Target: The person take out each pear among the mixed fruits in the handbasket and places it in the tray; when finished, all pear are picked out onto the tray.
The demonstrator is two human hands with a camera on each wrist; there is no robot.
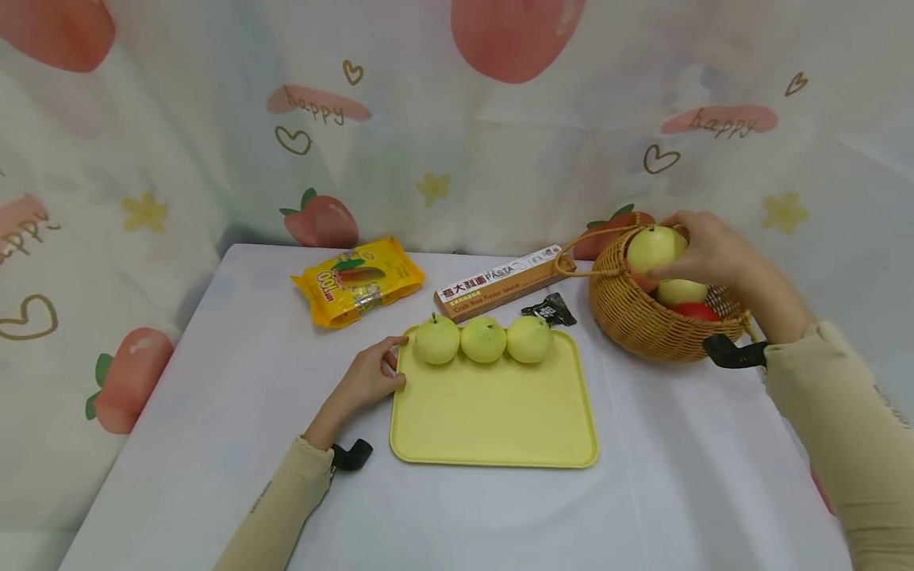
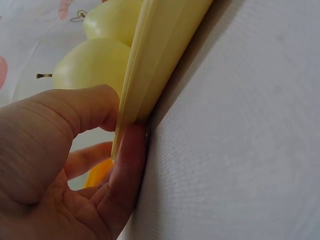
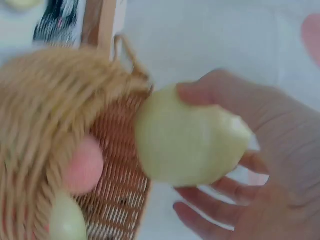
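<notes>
My left hand pinches the left rim of a yellow tray; in the left wrist view the thumb lies on the rim and a finger sits under it. Three pale green-yellow pears stand in a row along the tray's far edge. My right hand grips another pear at the mouth of a tilted wicker basket, with the thumb on one side and the fingers on the other. Inside the basket lie one more pear and red and pink fruit.
Behind the tray lie a yellow snack bag, a long pasta box and a small black packet. The basket's thin handle leans left over the box's end. A printed cloth hangs behind the white-covered table.
</notes>
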